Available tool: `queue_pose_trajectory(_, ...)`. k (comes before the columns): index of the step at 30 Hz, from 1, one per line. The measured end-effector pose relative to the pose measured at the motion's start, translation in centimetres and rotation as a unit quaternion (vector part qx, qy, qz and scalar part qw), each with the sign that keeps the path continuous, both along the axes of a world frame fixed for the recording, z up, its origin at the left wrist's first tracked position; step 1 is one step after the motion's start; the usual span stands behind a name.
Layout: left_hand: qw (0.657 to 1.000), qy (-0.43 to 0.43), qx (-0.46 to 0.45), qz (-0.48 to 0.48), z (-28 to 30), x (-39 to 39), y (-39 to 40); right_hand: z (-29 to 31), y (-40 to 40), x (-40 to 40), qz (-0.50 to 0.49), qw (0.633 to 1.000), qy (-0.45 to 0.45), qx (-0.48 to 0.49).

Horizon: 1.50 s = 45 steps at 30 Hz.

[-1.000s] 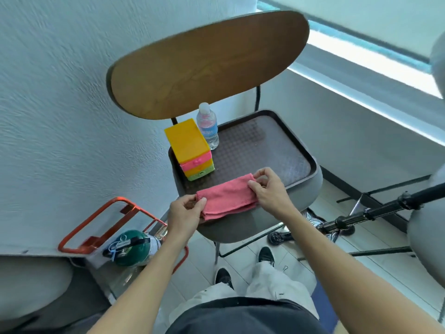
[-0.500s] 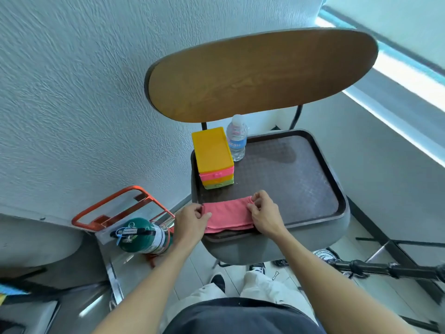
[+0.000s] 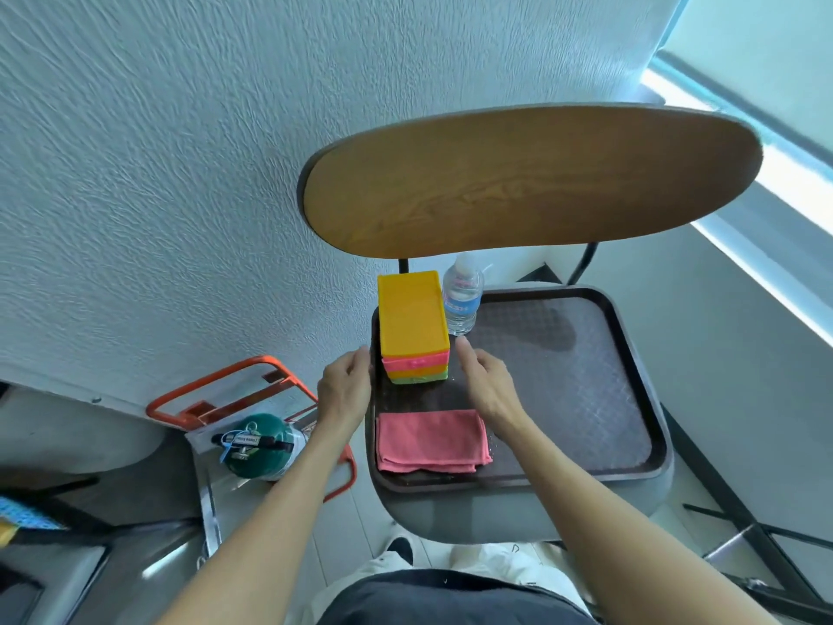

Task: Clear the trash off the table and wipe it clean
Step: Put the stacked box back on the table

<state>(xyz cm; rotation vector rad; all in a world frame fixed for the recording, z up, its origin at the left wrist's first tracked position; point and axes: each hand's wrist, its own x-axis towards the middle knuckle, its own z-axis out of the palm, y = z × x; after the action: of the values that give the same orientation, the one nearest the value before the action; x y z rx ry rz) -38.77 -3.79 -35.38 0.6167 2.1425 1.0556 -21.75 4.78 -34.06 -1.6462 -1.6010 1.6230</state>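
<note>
Standing over a chair, a person is showing dark clothing and pale trouser legs at the bottom edge of the view, with both bare forearms stretching forward. A dark brown tray (image 3: 640, 390) is sitting on the chair's grey seat (image 3: 518, 512). Nearest on the tray, a folded pink cloth (image 3: 430, 442) is lying flat at its near left corner, with neither hand touching it.

Beyond the cloth, the two hands are reaching apart toward a stack of coloured plastic boxes (image 3: 412, 327), yellow on top with pink, orange and green layers below. The left hand (image 3: 345, 387) is hovering just outside the tray's left rim, fingers loosely extended beside the stack's lower left edge and gripping nothing. The right hand (image 3: 489, 383) is hanging over the tray just right of the stack, fingers relaxed and spread, also holding nothing; whether either hand is touching the stack cannot be told.

Just behind the stack, a small clear water bottle (image 3: 462, 304) with a blue label is standing upright at the tray's far left corner, right beside the boxes. Over it, the chair's wooden backrest (image 3: 532, 182) is curving across the view.

To the left, lower down, a green round container (image 3: 261, 446) is resting by an orange metal frame (image 3: 234, 390). A white textured wall (image 3: 180, 151) is filling the far background.
</note>
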Motion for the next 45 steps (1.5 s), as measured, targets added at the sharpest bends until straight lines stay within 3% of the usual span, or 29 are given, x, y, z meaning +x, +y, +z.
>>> queue_pose_trajectory(3, 0.998, -0.052, 0.017, 0.005, 0.5, 0.2, 1.1, -0.2, 0.7, -1.1, 0.017, 0.998, 0.047, -0.042)
queue_pose_trajectory(13, 0.982, -0.188, 0.036, 0.000, 0.8, 1.2, 2.2, -0.1, 0.9, -2.4, 0.033, 0.993, 0.072, -0.087)
queue_pose_trajectory(33, 0.982, -0.186, 0.032, 0.026, 2.2, 0.6, 1.3, 1.7, 0.0, -2.7, 0.036, 0.987, 0.104, -0.115)
queue_pose_trajectory(45, 0.987, -0.146, 0.069, -0.019, 5.7, 0.2, -1.2, 5.6, -3.2, -2.9, 0.022, 0.990, 0.110, -0.083)
